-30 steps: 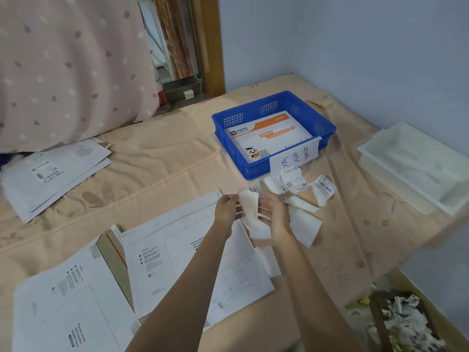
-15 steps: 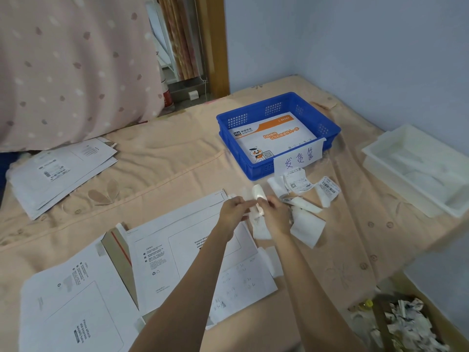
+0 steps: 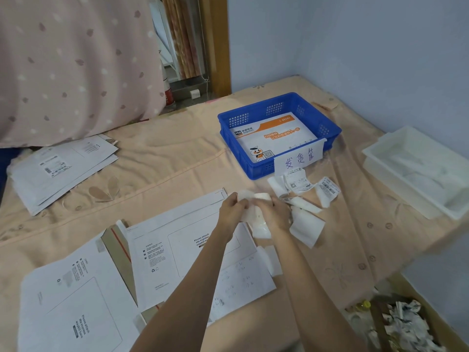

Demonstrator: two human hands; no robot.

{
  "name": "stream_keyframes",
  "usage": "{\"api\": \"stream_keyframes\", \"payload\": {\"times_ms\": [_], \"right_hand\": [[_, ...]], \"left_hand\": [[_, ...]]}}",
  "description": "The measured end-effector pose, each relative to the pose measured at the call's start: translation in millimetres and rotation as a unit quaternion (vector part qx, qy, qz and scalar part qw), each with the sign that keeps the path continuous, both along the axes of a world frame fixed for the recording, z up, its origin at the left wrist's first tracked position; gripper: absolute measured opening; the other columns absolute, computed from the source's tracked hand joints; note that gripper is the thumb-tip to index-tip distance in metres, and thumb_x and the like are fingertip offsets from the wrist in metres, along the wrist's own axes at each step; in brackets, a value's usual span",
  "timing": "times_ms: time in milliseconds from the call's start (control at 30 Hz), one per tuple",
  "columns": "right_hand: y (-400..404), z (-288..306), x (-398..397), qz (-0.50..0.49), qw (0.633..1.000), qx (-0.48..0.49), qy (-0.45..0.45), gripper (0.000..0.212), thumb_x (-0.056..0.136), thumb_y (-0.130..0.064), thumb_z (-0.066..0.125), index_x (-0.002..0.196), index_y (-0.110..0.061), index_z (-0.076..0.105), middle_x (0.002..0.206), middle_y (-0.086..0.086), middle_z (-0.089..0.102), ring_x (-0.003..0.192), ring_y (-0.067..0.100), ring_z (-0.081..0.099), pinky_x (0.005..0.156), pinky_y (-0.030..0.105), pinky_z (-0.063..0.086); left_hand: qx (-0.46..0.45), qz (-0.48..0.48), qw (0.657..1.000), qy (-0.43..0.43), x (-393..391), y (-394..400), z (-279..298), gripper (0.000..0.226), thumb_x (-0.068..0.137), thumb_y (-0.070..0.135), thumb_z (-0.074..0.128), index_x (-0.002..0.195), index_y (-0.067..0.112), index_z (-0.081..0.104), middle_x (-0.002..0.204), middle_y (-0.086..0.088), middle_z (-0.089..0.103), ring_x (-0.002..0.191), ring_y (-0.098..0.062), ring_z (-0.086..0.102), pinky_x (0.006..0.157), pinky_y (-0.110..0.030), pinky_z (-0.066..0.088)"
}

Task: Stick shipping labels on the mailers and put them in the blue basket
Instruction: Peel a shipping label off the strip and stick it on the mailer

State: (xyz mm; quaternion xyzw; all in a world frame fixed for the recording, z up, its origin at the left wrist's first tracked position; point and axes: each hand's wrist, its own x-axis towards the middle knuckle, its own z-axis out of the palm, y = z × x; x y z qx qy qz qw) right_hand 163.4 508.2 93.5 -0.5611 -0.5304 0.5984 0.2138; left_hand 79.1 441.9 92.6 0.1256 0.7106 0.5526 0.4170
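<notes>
Both hands meet over the far right corner of a white mailer (image 3: 187, 252) that lies flat in front of me. My left hand (image 3: 232, 208) and my right hand (image 3: 274, 214) each pinch the same curled white shipping label (image 3: 255, 217), which hangs down between them. Several more curled labels (image 3: 302, 189) lie just right of my hands. The blue basket (image 3: 256, 171) stands beyond them with an orange-and-white mailer (image 3: 274, 135) inside and a handwritten paper tag on its front wall.
A second white mailer (image 3: 71, 303) lies at the near left, with a brown flap between the two. A stack of labelled mailers (image 3: 58, 168) sits far left. A white tray (image 3: 416, 174) is at the right edge. A box of crumpled paper (image 3: 403, 326) stands on the floor.
The hands were spread apart with the label stretched between them; they have come together and dropped a little toward the mailer's corner, and the label is now bunched between them.
</notes>
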Motion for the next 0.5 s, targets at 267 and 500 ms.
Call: {"api": "stream_keyframes", "payload": {"times_ms": [267,500], "right_hand": [[2.3,0.9,4.0,-0.012,0.999,0.004,0.039,0.007,0.087,-0.016,0.064,0.092,-0.012,0.062,0.078,-0.002,0.058,0.067,0.007,0.051,0.054,0.013,0.038],[12.4,-4.2,7.2,-0.072,0.978,-0.150,0.127,0.016,0.085,-0.016,0.066,0.100,-0.012,0.061,0.096,0.009,0.064,0.083,0.019,0.060,0.069,0.030,0.050]], "left_hand": [[0.035,0.014,0.998,0.052,0.1,1.6,-0.6,0.017,0.095,0.018,0.055,0.107,0.010,0.063,0.096,-0.001,0.063,0.093,-0.022,0.059,0.085,-0.037,0.051],[0.047,0.064,0.997,-0.020,-5.5,0.2,0.3,0.028,0.099,0.018,0.047,0.127,0.013,0.052,0.118,-0.008,0.060,0.103,-0.025,0.059,0.074,-0.030,0.056]]}}
